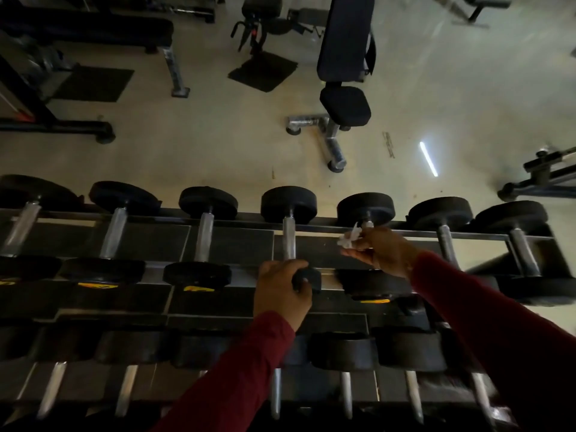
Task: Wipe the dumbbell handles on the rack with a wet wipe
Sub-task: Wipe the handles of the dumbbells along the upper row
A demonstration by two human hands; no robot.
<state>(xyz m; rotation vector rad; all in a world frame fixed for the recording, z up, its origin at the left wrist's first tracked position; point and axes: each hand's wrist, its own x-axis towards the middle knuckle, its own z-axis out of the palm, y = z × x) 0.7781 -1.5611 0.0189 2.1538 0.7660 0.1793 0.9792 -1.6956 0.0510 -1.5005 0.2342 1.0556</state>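
A: So, where do we stand on the top row of the rack [405, 234]?

B: Our right hand [381, 252] has the wet wipe [349, 238] bunched and pinched in its fingers [358, 255], which curl round the chrome handle [367, 224] of the fifth dumbbell; only a short stub of that handle shows beyond the wipe, toward the far head.

A: And the left hand [280, 291]?

B: It grips the near head [307, 280] of the neighbouring dumbbell, fingers curled over the black rubber, seemingly to steady it.

A: Which way does the handle run from our fingers?

B: Its long axis runs away from us, from the near head just under our right wrist to the far head [366, 208] beyond the fingertips. So we judge the wiping stroke goes along that line, forward and back, not sideways.

A: Which hand is nearer the next one?

B: The next handle to the right [446, 244] lies beside our right hand, well apart from the left, parallel to this one. The handle by our left [289, 236] lies just ahead of the left fingers.
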